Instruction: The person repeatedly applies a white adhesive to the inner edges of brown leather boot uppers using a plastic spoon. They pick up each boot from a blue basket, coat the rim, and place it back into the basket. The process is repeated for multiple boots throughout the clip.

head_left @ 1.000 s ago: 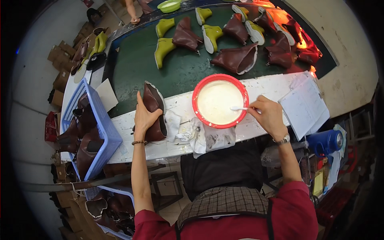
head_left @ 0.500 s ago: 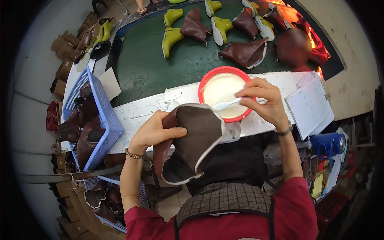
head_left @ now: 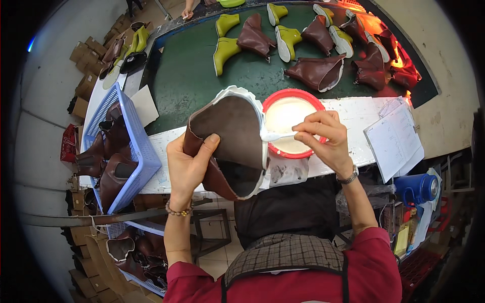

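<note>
My left hand grips a brown leather boot upper by its left side, thumb pressed on the dark inner face. The upper is held up over the white table edge, and a white band runs along its rim. My right hand pinches a small white brush, whose head touches the upper's right rim; the bristles are too small to make out. Just behind the brush stands a red-rimmed bowl of creamy white liquid.
A green conveyor belt carries lime-green boot forms and brown uppers. Blue baskets of uppers stand at left. Papers and a blue jug are at right. Another person's hand shows at the far edge.
My left hand has raised and turned the upper, so its white rim faces up and right. The brush has come from over the bowl to the upper's rim. Belt items have shifted slightly right.
</note>
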A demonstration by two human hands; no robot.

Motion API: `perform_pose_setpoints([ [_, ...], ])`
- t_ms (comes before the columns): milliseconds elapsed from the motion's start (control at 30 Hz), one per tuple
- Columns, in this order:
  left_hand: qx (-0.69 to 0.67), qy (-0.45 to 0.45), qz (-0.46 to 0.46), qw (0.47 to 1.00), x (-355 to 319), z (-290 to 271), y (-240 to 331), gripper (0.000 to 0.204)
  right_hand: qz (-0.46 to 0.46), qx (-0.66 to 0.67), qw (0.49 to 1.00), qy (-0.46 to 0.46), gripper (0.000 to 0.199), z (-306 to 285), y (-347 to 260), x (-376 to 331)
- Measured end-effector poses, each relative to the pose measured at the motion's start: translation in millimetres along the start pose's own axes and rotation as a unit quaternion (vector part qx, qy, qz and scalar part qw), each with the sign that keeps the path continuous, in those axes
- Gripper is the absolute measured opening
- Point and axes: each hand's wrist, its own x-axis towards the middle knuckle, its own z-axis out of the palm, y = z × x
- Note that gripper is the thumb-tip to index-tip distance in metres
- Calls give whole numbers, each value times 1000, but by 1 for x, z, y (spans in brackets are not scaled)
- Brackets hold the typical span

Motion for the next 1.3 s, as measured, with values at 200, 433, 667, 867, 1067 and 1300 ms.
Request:
perform_pose_setpoints([
  [200,97,77,37,992,11,10,-13,26,40,-6,999,-6,13,0,-5,-2],
  [433,156,86,36,983,34,-24,-86,73,192,-49,979,51,13,-39,28,-20],
  [667,375,-122,56,917,-14,-55,-122,139,260,-104,958,54,12,-65,42,-56],
  [867,381,-122,96,911,-15,-51,-142,120,221,-133,966,-14,15,-54,38,-34],
  [1067,319,-39,107,941,-13,-45,-158,94,190,-235,948,-99,14,-49,36,-35],
  [1300,252,70,160,952,-17,-24,-122,88,219,-199,955,-20,12,-43,39,-50],
])
